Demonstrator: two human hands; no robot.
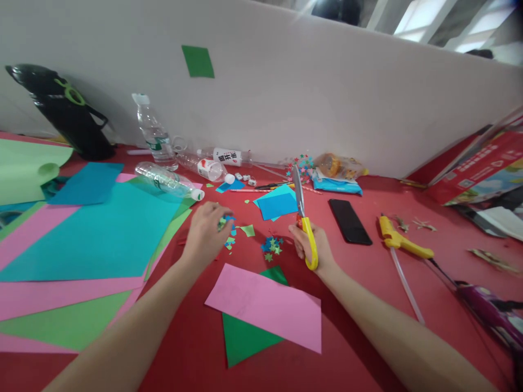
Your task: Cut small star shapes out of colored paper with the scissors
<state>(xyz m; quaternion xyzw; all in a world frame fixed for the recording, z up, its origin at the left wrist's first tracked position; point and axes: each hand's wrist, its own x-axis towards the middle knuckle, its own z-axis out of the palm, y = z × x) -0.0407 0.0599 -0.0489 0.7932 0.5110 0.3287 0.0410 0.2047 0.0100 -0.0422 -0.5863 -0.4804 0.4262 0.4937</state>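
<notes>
My left hand (207,231) hovers over small blue and green paper scraps (231,231), its fingers curved and apart. Some scraps show between fingers and thumb; whether any touch the hand I cannot tell. My right hand (316,245) is closed around yellow-handled scissors (309,242), blades pointing up and away. Between the hands lies a small pile of blue and green paper stars (272,247), with a light green paper piece (248,231) beside it. Nearer me, a pink paper sheet (265,305) overlaps a dark green sheet (245,340).
Large coloured sheets (102,228) cover the left side. Plastic bottles (167,182) and a black flask (69,117) stand or lie toward the white partition. Blue paper pieces (278,206) lie ahead. On the right are a phone (350,221) and a yellow glue gun (402,239) with its cord.
</notes>
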